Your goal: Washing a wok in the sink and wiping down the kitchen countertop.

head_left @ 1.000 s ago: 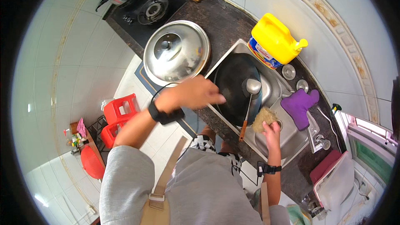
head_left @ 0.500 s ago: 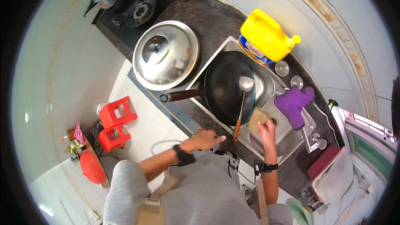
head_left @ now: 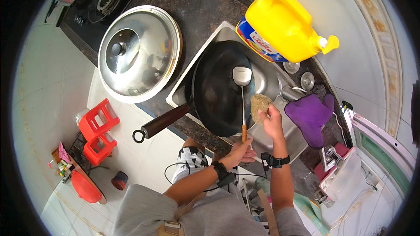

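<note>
A long-handled metal spatula (head_left: 242,78) lies in a black wok (head_left: 214,100), its wooden grip jutting over the near rim. At the end of that grip is my left hand (head_left: 240,153), thumb beside the wood and fingers stretched out below it; whether it touches is hard to tell. My right hand (head_left: 273,121) pinches a tan, fibrous scrubber that looks like loofah (head_left: 260,105) just right of the wok. The wok rests in the left part of a steel sink (head_left: 192,70), its dark handle pointing toward the lower left.
A big domed steel lid (head_left: 153,57) lies left of the sink. Behind stands a yellow jug (head_left: 280,22). A purple cloth (head_left: 308,116) hangs over the tap at the right. Red stools (head_left: 99,120) stand on the floor at left; a gas stove (head_left: 107,2) is beyond.
My left hand has moved right and forward to the spatula's grip. My right hand has lifted the scrubber from near the drain toward the wok. The view has shifted closer.
</note>
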Action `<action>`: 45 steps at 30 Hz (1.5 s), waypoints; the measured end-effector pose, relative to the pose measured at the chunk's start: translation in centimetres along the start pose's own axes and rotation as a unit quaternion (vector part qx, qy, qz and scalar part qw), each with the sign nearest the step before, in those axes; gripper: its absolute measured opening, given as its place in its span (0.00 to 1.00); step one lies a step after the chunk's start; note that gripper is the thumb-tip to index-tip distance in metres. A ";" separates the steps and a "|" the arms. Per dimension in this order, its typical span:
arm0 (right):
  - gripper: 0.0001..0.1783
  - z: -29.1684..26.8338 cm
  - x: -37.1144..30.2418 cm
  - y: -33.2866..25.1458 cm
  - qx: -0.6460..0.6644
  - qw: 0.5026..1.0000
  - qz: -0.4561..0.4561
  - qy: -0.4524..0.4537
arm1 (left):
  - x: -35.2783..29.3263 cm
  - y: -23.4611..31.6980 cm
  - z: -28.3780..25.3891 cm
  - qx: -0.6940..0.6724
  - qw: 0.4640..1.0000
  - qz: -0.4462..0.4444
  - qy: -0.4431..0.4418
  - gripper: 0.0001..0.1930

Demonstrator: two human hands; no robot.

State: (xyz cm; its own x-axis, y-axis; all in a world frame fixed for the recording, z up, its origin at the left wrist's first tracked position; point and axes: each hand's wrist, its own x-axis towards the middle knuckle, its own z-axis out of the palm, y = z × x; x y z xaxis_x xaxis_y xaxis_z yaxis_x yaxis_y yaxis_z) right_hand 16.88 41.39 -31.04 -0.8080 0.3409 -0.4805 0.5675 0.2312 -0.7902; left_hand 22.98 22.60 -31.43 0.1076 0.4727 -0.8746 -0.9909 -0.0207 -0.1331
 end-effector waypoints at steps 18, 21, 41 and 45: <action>0.11 11.0 9.9 2.2 -0.343 0.931 -0.083 -0.093 | -11.5 7.2 -2.9 0.064 0.991 0.082 0.080 0.08; 0.11 10.7 11.3 3.5 -0.338 0.930 -0.081 -0.115 | -12.2 6.9 -3.1 0.135 0.982 0.092 0.094 0.09; 0.23 12.3 11.4 4.0 -0.211 0.968 -0.096 -0.096 | -16.1 11.4 -1.7 0.435 0.871 0.186 0.136 0.14; 0.21 12.2 12.3 4.1 -0.208 0.968 -0.127 -0.066 | -16.4 11.7 -1.7 0.407 0.887 0.155 0.156 0.13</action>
State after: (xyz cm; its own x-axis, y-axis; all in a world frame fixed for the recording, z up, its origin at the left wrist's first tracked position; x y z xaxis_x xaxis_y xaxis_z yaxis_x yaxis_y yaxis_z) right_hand 7.34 35.37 -44.80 -0.9271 0.1123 -0.3575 0.3410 0.6485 -0.6806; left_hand 9.72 13.09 -19.43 -0.2891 0.2867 -0.9134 -0.6933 0.5952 0.4063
